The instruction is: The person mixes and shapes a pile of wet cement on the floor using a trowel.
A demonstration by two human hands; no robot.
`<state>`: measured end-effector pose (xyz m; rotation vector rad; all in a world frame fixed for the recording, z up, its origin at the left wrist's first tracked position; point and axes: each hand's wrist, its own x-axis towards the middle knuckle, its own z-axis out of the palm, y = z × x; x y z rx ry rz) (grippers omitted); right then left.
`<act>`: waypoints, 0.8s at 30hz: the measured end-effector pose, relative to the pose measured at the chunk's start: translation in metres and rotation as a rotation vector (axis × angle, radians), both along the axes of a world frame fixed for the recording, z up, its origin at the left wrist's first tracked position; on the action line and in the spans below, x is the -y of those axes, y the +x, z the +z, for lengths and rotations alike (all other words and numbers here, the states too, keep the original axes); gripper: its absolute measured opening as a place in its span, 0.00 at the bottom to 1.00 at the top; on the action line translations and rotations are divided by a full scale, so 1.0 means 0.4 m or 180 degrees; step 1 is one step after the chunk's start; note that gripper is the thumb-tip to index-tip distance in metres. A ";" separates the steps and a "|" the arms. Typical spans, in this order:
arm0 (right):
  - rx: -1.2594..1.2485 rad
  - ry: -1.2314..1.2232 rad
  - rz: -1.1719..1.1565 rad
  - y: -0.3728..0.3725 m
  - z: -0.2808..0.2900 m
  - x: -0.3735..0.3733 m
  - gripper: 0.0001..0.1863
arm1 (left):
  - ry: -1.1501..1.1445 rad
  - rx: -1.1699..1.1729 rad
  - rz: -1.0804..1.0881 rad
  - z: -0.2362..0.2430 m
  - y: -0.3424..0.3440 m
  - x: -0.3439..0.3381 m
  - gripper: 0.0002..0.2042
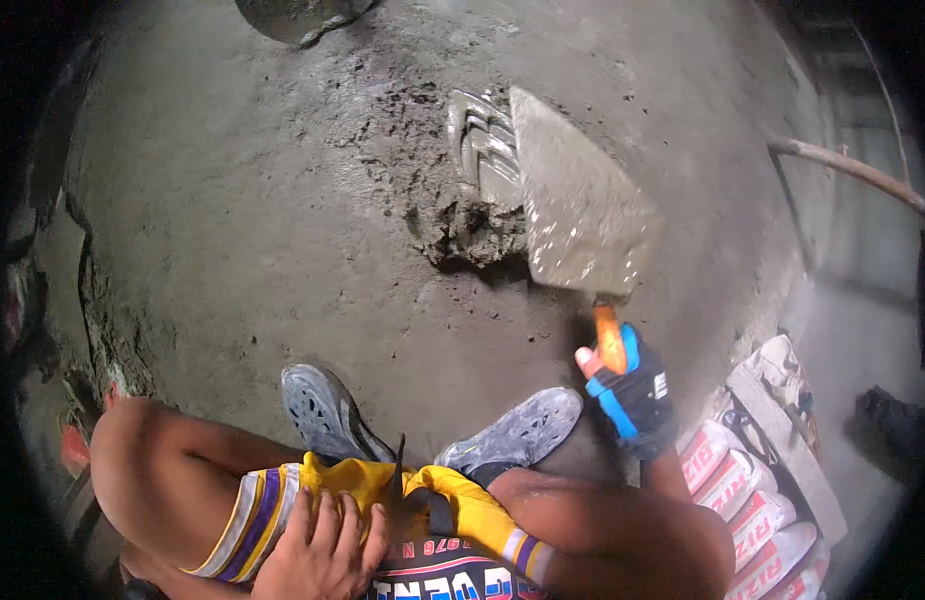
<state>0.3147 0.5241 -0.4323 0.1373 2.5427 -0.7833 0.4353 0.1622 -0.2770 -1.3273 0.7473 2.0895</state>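
The right hand [631,398], in a black fingerless glove with blue trim, is wrapped around the orange handle [610,340] of a large wedge-shaped trowel [583,205] with a blade smeared in wet grey mortar. The fingers are curled closed on the handle, with the bare thumb tip showing on its left side; the far fingers are mostly hidden by the glove's back. The trowel lies ahead of the person, right of centre, its narrow end pointing away and its broad end toward the hand. Its left edge meets a small heap of rough, wet grey mortar [473,235], beside a smooth, glossy patch marked with angled ridges [488,140].

The bare left hand [323,550] rests palm down on the yellow shorts [358,480] with purple and white bands, its fingers slightly apart and holding nothing.

Beneath the mortar spreads a grey cement floor [243,240]. Two grey, perforated shoes [518,432] stand on it, just in front of the crouching person. At lower right, white bags with red print [758,510] are stacked beside a long grey board [798,455]. A wooden pole [853,175] slants at upper right, and a dark, rounded object [298,15] is cut off by the top edge.
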 end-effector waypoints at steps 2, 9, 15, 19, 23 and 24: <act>0.0320 -0.0237 -0.0338 -0.025 0.002 0.005 0.17 | 0.0031 0.0040 0.0041 -0.002 0.003 -0.002 0.71; 0.0243 0.0534 0.0707 0.158 -0.015 -0.042 0.18 | 0.0068 0.0123 0.0154 -0.012 0.009 -0.008 0.72; 0.0506 0.0080 -0.0058 0.117 -0.008 -0.056 0.18 | 0.0022 0.0001 0.0260 -0.009 0.007 0.024 0.73; 0.0590 -0.0214 -0.0113 -0.018 0.039 0.011 0.17 | 0.0022 -0.0032 0.0308 -0.015 0.009 0.015 0.74; 0.0637 -0.0368 -0.0268 -0.084 0.040 0.057 0.18 | 0.0091 -0.0018 0.0388 -0.016 0.022 0.019 0.75; 0.0633 -0.0364 -0.0223 -0.072 0.023 0.050 0.18 | 0.0107 -0.0014 0.0413 -0.017 0.024 0.019 0.75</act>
